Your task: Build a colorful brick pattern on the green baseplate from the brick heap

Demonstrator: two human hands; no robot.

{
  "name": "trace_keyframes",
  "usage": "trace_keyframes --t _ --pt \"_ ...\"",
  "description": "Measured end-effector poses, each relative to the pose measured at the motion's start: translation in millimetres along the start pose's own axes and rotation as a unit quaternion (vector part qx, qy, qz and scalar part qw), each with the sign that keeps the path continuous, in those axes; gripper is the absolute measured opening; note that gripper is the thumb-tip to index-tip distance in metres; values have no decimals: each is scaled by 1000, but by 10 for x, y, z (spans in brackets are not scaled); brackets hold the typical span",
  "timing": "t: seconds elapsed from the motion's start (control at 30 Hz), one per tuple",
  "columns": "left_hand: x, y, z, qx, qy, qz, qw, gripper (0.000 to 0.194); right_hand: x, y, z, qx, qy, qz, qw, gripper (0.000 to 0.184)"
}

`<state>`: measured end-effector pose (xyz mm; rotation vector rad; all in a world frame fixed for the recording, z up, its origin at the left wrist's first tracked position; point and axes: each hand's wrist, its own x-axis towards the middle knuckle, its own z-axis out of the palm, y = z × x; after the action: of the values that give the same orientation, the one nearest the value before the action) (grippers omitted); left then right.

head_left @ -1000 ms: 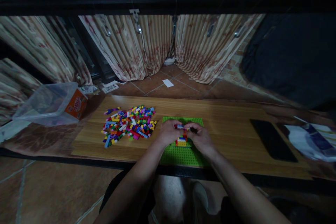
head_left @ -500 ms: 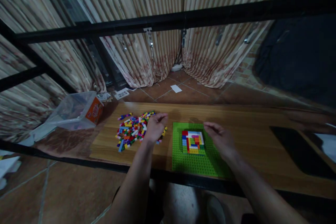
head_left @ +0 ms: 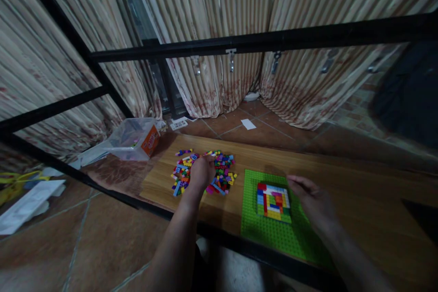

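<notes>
A scattered pile of small coloured toy bricks [head_left: 222,175] lies on the wooden tabletop. Over its middle is my left hand [head_left: 202,173], fingers curled downward; whatever is between the fingertips is hidden. A green studded baseplate [head_left: 267,237] lies to the right of the pile. On it stands a low, roughly square build of multicoloured bricks [head_left: 273,201], with white, red, blue, yellow and orange pieces. Just off the build's right side, my right hand [head_left: 313,198] hovers above the plate with thumb and fingers drawn together. Anything held there is too small to make out.
A clear plastic box [head_left: 132,141] with an orange label stands beyond the table's left end. A black frame bar [head_left: 219,48] crosses in front of the curtains. A dark flat object [head_left: 422,219] lies at the table's right. Papers [head_left: 248,124] lie on the floor.
My view has swung left, so the scene sits further right. My left hand has moved from the pile's right side over its middle. My right hand stays beside the brick build.
</notes>
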<state>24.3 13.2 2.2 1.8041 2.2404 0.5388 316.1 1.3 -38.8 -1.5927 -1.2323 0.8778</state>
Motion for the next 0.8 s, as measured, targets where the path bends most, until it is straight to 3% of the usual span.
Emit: trace_keyframes --t 0.2,0.8 --pt "-27 72 92 1 -25 43 999 30 -13 27 5 -20 -11 -5 1000 30" --pt "-49 193 61 22 -46 40 998 26 -32 28 21 -50 -26 -30 998 25"
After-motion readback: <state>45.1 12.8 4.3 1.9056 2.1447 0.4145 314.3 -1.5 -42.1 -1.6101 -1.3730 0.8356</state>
